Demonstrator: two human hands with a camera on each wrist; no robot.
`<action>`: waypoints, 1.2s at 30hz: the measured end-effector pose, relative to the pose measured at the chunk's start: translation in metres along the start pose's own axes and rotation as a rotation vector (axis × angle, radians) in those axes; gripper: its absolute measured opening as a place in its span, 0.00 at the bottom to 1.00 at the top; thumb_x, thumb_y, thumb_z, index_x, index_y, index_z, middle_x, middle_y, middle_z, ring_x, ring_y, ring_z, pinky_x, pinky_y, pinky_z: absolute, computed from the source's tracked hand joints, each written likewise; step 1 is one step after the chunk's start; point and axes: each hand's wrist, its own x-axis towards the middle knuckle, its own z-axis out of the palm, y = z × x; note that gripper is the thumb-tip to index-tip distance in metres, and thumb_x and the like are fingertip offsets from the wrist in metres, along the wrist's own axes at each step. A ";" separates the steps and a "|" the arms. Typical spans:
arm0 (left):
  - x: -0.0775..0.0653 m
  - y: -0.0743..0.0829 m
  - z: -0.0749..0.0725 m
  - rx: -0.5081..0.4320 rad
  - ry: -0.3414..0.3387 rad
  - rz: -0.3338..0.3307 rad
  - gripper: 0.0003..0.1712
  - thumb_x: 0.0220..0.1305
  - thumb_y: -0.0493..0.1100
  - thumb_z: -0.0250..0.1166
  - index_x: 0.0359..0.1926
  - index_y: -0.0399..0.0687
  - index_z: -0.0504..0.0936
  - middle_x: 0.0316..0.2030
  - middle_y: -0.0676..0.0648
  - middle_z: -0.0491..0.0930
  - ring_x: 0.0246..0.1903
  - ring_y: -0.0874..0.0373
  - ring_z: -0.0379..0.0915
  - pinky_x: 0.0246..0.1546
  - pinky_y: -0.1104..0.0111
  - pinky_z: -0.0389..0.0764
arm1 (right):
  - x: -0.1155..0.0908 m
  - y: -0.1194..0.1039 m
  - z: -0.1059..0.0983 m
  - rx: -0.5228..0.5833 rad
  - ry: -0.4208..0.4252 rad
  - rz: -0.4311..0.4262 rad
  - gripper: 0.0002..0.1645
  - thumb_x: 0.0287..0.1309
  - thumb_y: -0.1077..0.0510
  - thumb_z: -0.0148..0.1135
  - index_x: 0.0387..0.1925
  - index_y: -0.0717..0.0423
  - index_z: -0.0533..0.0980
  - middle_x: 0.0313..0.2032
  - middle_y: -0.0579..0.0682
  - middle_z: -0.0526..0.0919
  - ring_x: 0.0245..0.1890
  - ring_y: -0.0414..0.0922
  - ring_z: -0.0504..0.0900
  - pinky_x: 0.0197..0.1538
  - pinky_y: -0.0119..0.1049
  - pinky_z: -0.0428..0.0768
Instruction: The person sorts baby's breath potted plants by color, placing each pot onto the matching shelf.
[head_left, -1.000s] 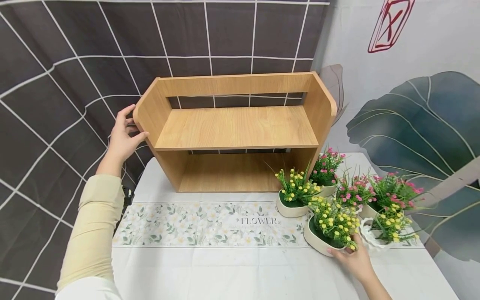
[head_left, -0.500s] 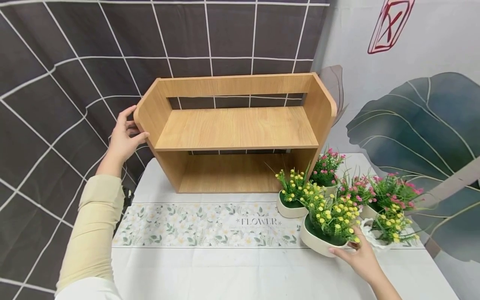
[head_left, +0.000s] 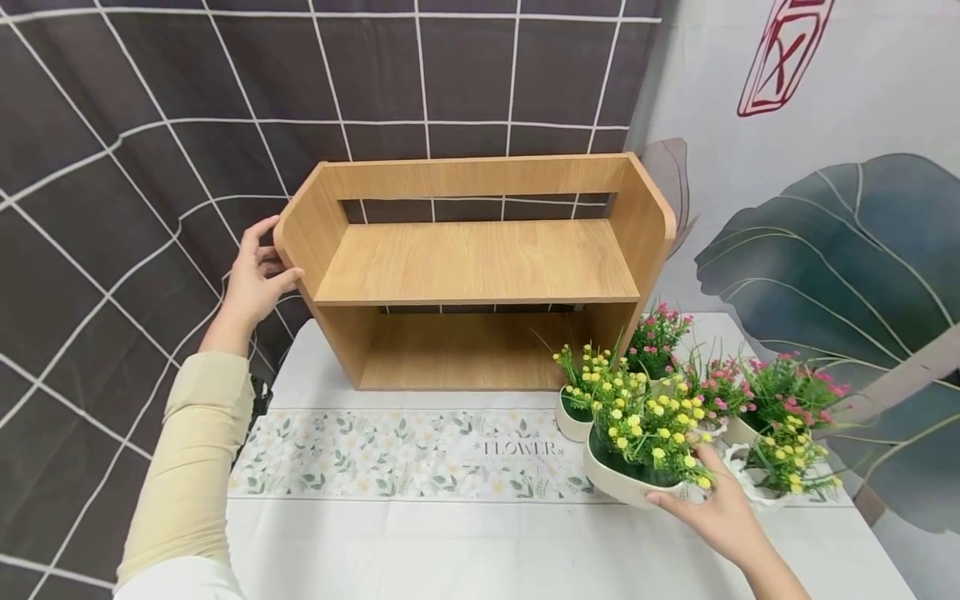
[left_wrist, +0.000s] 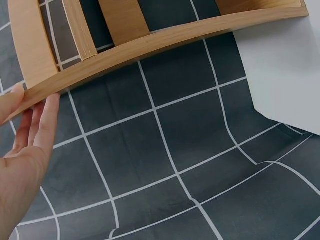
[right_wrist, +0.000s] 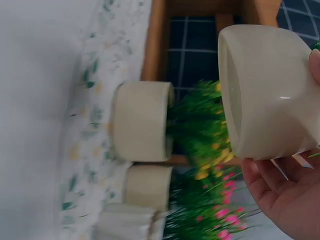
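My left hand (head_left: 253,282) grips the left side panel of a two-level wooden shelf (head_left: 480,260). The left wrist view shows the thumb on one face of that panel (left_wrist: 125,52) and the fingers on the other. At the right, my right hand (head_left: 722,510) holds an oval cream pot of artificial yellow flowers (head_left: 651,429) by its right end. In the right wrist view this pot (right_wrist: 275,92) is raised above the table, its underside facing the camera. A smaller pot of yellow flowers (head_left: 574,423) stands behind it, partly covered, by the shelf's front right corner.
Pink-flowered pots (head_left: 654,337) stand right of the shelf, and a white pot with yellow flowers (head_left: 787,467) sits beyond my right hand. A floral runner marked FLOWER (head_left: 390,458) crosses the white table (head_left: 450,546). Dark grid cloth (head_left: 465,75) hangs behind.
My right hand has lifted the yellow-flowered pot slightly and carried it left, so it now covers more of the smaller pot. My left hand keeps its hold on the shelf.
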 end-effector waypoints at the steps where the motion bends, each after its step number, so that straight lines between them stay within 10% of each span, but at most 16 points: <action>1: -0.001 0.000 0.000 -0.002 0.000 0.000 0.49 0.60 0.28 0.61 0.74 0.59 0.45 0.62 0.29 0.64 0.57 0.37 0.65 0.37 0.80 0.81 | 0.000 -0.004 -0.001 -0.001 -0.001 -0.006 0.62 0.44 0.55 0.74 0.71 0.68 0.45 0.67 0.77 0.49 0.63 0.77 0.50 0.55 0.77 0.54; 8: -0.002 0.001 0.002 -0.006 0.004 0.004 0.48 0.60 0.27 0.60 0.73 0.59 0.46 0.62 0.29 0.64 0.57 0.36 0.66 0.36 0.80 0.81 | 0.005 -0.029 -0.011 0.004 0.003 -0.014 0.63 0.46 0.54 0.73 0.72 0.68 0.42 0.68 0.77 0.47 0.65 0.76 0.46 0.57 0.77 0.52; 16: -0.002 -0.001 0.004 0.013 0.007 0.001 0.48 0.60 0.29 0.61 0.73 0.59 0.46 0.61 0.30 0.64 0.57 0.36 0.65 0.48 0.57 0.81 | 0.009 -0.059 -0.015 0.009 0.045 -0.035 0.62 0.46 0.53 0.73 0.73 0.63 0.44 0.68 0.73 0.51 0.65 0.74 0.51 0.55 0.75 0.58; 22: -0.001 -0.001 0.003 0.017 0.001 -0.009 0.49 0.60 0.29 0.61 0.73 0.61 0.46 0.60 0.30 0.64 0.56 0.36 0.66 0.44 0.64 0.84 | 0.021 -0.082 -0.012 0.072 0.108 -0.219 0.52 0.42 0.61 0.75 0.67 0.61 0.58 0.62 0.64 0.65 0.61 0.65 0.64 0.54 0.68 0.67; 25: -0.001 0.000 0.002 0.018 0.003 -0.009 0.49 0.60 0.28 0.61 0.73 0.61 0.46 0.60 0.30 0.65 0.56 0.36 0.67 0.39 0.71 0.84 | 0.028 -0.091 -0.009 0.076 0.142 -0.263 0.49 0.41 0.62 0.76 0.65 0.58 0.61 0.59 0.52 0.68 0.61 0.44 0.68 0.55 0.64 0.69; 29: 0.000 0.001 0.001 0.011 0.010 -0.004 0.48 0.59 0.26 0.60 0.73 0.60 0.47 0.59 0.30 0.65 0.55 0.37 0.68 0.34 0.78 0.82 | 0.038 -0.103 -0.005 0.116 0.171 -0.291 0.50 0.43 0.63 0.75 0.67 0.53 0.60 0.56 0.35 0.66 0.51 0.23 0.65 0.55 0.34 0.72; 36: 0.002 -0.001 0.000 0.006 0.015 -0.001 0.48 0.59 0.26 0.60 0.73 0.60 0.47 0.60 0.31 0.66 0.55 0.38 0.68 0.34 0.80 0.81 | 0.057 -0.125 -0.002 0.222 0.164 -0.296 0.48 0.47 0.65 0.72 0.67 0.53 0.58 0.57 0.39 0.67 0.51 0.22 0.69 0.51 0.13 0.68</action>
